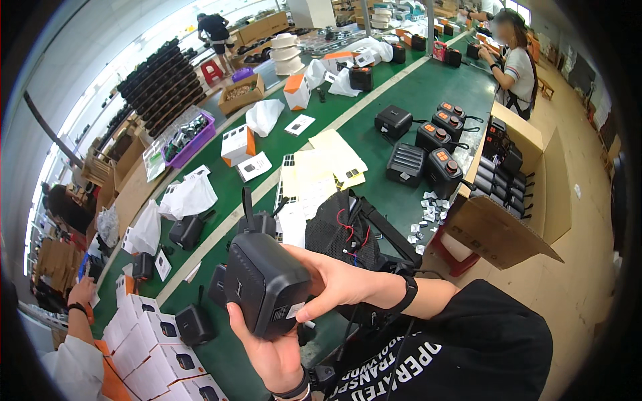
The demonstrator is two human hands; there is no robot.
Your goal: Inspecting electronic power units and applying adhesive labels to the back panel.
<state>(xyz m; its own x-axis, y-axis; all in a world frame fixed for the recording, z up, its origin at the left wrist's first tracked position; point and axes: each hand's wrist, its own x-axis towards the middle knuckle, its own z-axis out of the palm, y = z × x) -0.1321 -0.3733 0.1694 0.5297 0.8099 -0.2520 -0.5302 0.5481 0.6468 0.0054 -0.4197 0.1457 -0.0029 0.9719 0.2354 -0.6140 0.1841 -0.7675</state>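
Both of my hands hold a black box-shaped speaker (257, 277) with a mesh front, tilted above the bench. My left hand (277, 357) supports it from below, thumb up along its front edge. My right hand (334, 284) grips the far side, its fingers partly hidden behind the speaker. The right thumb presses by a small white sticker (294, 310) on the speaker's end face. A strap loop (247, 204) stands up behind it. Just beyond lies a black mesh bag (338, 230) with red and blue wires.
Yellow and white sticker sheets (328, 160) lie on the green bench (361, 120). Several black speakers with orange dials (445, 167) stand at right, beside an open carton (555, 187) and small white pieces (431, 212). White boxes (164, 327) are stacked near left, by a co-worker's hand (81, 292).
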